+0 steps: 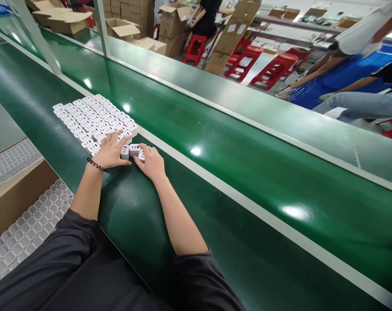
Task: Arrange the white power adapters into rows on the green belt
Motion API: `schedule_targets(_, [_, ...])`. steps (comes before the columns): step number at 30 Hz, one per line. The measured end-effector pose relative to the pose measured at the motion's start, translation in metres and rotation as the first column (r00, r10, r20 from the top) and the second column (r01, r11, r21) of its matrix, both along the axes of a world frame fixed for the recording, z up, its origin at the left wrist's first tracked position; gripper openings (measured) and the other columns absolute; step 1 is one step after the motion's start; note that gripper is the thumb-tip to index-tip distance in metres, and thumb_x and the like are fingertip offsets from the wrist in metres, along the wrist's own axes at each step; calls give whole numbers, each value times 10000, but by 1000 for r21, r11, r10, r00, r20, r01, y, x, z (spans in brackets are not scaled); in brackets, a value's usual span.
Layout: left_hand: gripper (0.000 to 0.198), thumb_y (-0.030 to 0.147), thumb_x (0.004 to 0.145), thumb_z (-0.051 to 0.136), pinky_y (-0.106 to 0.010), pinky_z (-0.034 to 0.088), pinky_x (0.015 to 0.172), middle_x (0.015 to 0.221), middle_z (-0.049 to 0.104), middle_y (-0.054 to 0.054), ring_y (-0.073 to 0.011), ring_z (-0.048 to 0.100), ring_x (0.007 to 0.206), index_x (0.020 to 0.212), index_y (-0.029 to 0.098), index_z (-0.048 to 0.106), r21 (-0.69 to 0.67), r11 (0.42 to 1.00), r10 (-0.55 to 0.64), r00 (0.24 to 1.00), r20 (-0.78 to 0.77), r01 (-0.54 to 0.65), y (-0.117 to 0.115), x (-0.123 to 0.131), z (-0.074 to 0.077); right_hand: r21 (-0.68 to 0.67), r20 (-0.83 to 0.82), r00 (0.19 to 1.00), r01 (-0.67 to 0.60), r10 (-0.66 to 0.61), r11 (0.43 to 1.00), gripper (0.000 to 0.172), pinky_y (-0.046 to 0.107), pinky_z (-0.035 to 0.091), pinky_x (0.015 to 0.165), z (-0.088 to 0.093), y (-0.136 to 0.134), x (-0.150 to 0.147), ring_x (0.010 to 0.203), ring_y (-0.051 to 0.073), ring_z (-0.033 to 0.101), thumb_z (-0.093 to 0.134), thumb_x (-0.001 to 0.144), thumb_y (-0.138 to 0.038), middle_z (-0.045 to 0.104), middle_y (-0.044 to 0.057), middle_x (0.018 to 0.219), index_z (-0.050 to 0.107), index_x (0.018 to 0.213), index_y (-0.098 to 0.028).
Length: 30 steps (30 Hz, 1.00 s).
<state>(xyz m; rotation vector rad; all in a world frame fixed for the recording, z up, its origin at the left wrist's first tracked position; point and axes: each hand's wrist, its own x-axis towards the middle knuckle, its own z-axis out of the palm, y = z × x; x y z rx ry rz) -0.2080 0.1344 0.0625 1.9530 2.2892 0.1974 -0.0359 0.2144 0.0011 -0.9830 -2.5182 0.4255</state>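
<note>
Where the block of white adapters point(86, 119) ends at its near corner, both hands meet. The left hand point(111, 150) lies flat and unclenched on the last rows. The right hand point(152, 162) sets its fingertips against a few loose adapters point(133, 150) lying between the two; whether it pinches one cannot be told. The block's long axis runs away up-left along the conveyor belt point(215, 142). Left of the belt, a cell tray point(27, 229) appears unfilled; a second tray point(8, 160) sits in a carton point(17, 194), contents unclear.

Bright overhead light, glare spots on glossy green belt point(248, 142), wide-angle bending at edges, sharp focus
</note>
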Motion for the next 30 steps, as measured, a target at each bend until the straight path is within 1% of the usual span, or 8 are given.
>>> schedule_targets(6, [689,306,759,747,-615,311,1143,1540,331,-163,-412,292,1422,1397,261,489,156,978,149,988,-43,-141,14,2,-13,1,9,1000,24,-24,1000,436,346,504,894,1,2,0,1102,258,578,500,985,-385,677,85,1192,545,1392,-234])
schedule_targets(10, [606,267,781,694,-638,322,1127,1545,338,-159,-421,284,1428,1362,254,521,167,968,196,980,-43,-187,14,-8,-14,-2,5,1000,30,-30,1000,436,342,502,914,0,4,0,1133,252,562,462,1001,-364,648,76,1276,543,1418,-264])
schedule_targets(13, [625,238,785,676,-637,312,1141,1556,321,-174,-417,264,1450,1388,232,514,139,970,205,978,-44,-198,13,-10,-13,5,8,999,34,-34,999,456,345,504,909,0,4,0,1130,257,560,448,1006,-363,645,75,1287,533,1446,-281])
schedule_targets(16, [619,284,797,697,-634,292,1162,1591,279,-167,-423,234,1474,1393,243,537,132,980,156,987,-34,-150,14,-6,-13,6,17,998,56,-56,998,483,358,516,887,1,2,-1,1127,270,558,452,1000,-358,643,85,1284,514,1473,-285])
schedule_targets(20, [361,362,829,695,-628,279,1178,1597,299,-102,-412,220,1487,1178,271,689,183,975,137,990,-35,-129,19,0,-17,-6,54,993,107,-106,994,523,373,529,878,3,2,-9,1118,283,557,456,995,-341,632,116,1282,469,1512,-263])
schedule_targets(23, [225,339,829,677,-605,304,1176,1543,367,-108,-393,253,1477,1024,234,716,259,951,187,982,-37,-171,21,-2,-21,-23,69,996,55,-53,998,525,368,533,885,7,5,-17,1138,282,559,453,1001,-342,628,120,1283,456,1520,-265])
schedule_targets(26, [307,314,802,691,-587,320,1172,1528,382,-130,-385,286,1462,1098,230,684,283,943,194,980,-34,-177,20,-7,-22,-37,50,998,-38,40,999,546,362,520,939,12,13,-19,1171,270,562,502,989,-379,632,105,1298,452,1519,-262])
schedule_targets(30, [543,397,793,734,-607,277,1183,1582,336,-138,-405,245,1485,1301,259,602,225,968,123,991,-42,-111,20,-6,-24,-143,-131,973,-208,190,968,688,371,446,1086,12,27,-8,1287,241,527,640,898,-349,573,96,1412,403,1531,-216])
